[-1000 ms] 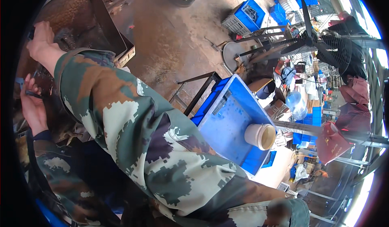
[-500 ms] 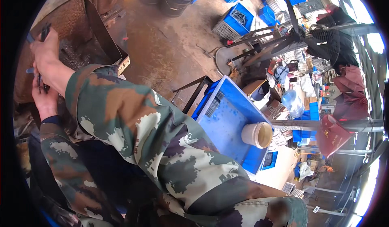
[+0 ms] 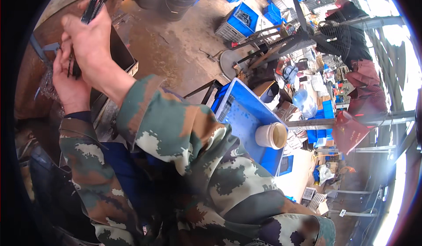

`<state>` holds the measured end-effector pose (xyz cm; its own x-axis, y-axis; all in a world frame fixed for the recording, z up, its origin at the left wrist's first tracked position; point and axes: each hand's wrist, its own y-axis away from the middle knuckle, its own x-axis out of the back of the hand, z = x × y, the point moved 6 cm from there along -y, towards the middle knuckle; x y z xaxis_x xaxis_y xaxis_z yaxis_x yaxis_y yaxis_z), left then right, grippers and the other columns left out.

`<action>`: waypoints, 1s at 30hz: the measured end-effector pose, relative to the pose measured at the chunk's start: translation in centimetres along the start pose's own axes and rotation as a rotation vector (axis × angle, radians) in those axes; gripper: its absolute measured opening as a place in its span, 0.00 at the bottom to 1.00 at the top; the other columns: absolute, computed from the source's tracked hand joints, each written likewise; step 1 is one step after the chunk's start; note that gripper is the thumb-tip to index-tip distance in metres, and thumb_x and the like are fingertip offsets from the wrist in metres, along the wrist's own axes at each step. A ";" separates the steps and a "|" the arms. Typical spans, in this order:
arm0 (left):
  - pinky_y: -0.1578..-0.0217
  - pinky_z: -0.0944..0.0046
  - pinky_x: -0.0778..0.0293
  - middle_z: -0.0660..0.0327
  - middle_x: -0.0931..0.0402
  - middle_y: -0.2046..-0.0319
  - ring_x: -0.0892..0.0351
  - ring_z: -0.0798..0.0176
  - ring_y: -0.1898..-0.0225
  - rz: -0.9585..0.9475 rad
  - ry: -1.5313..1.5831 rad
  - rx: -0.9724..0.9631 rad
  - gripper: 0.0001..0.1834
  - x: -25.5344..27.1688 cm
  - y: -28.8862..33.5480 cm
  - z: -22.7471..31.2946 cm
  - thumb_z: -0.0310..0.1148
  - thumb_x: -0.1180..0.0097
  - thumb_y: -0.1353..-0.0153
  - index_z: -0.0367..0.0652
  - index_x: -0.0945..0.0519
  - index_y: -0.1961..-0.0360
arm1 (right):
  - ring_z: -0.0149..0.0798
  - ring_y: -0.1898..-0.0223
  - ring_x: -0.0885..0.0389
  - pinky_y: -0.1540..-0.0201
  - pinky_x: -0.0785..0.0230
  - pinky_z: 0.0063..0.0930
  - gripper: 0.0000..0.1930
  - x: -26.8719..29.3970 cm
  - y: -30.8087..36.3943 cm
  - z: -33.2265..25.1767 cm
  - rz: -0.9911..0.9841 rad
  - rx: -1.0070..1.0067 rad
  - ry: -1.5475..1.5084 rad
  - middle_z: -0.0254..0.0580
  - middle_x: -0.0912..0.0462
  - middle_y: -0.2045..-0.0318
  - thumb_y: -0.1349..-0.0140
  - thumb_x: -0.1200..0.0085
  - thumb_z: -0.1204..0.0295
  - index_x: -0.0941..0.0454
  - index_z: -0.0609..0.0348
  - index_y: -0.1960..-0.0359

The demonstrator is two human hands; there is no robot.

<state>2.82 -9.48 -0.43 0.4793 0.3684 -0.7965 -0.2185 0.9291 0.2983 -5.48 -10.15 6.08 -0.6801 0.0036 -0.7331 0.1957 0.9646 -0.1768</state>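
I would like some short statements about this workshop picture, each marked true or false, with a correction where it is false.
1. The right hand holds thin dark metal strips raised above the rusty metal box. True.
2. The round cream plastic tub stands on a red crate. False: it rests on the flat blue plastic crate.
3. Both forearms wear camouflage sleeves. True.
4. The left hand is far from the right hand, down by the tub. False: it is just below the right hand, beside the box.
5. A large black standing fan is at the upper right. True.
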 end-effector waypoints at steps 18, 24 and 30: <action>0.59 0.75 0.29 0.70 0.23 0.65 0.27 0.77 0.64 -1.050 -0.995 -0.336 0.12 -8.7 19.9 -8.4 0.22 0.40 0.42 0.37 0.18 0.55 | 0.30 0.68 0.19 0.67 0.25 0.25 0.22 11.8 16.9 -19.5 -0.200 0.010 0.970 0.40 0.19 0.69 0.49 0.40 0.75 0.28 0.66 0.51; 0.61 0.74 0.29 0.68 0.23 0.67 0.29 0.78 0.64 -1.320 -1.051 -0.265 0.09 -11.8 23.6 -13.0 0.22 0.42 0.39 0.35 0.21 0.57 | 0.26 0.80 0.23 0.83 0.33 0.19 0.19 14.8 19.1 -23.9 -0.248 -0.406 0.966 0.37 0.20 0.75 0.47 0.34 0.73 0.27 0.65 0.55; 0.60 0.72 0.27 0.63 0.20 0.63 0.25 0.74 0.62 -1.278 -0.896 -0.303 0.13 -14.3 24.4 -17.9 0.25 0.42 0.37 0.32 0.22 0.51 | 0.24 0.76 0.22 0.74 0.31 0.17 0.17 19.8 22.6 -29.0 -0.146 -0.419 0.850 0.33 0.20 0.72 0.40 0.35 0.70 0.26 0.66 0.54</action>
<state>-24.64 7.40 8.84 0.7721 -0.6158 0.1570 0.6014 0.6281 -0.4939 -35.04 19.35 6.63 -0.9952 -0.0933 0.0280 -0.0885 0.9860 0.1410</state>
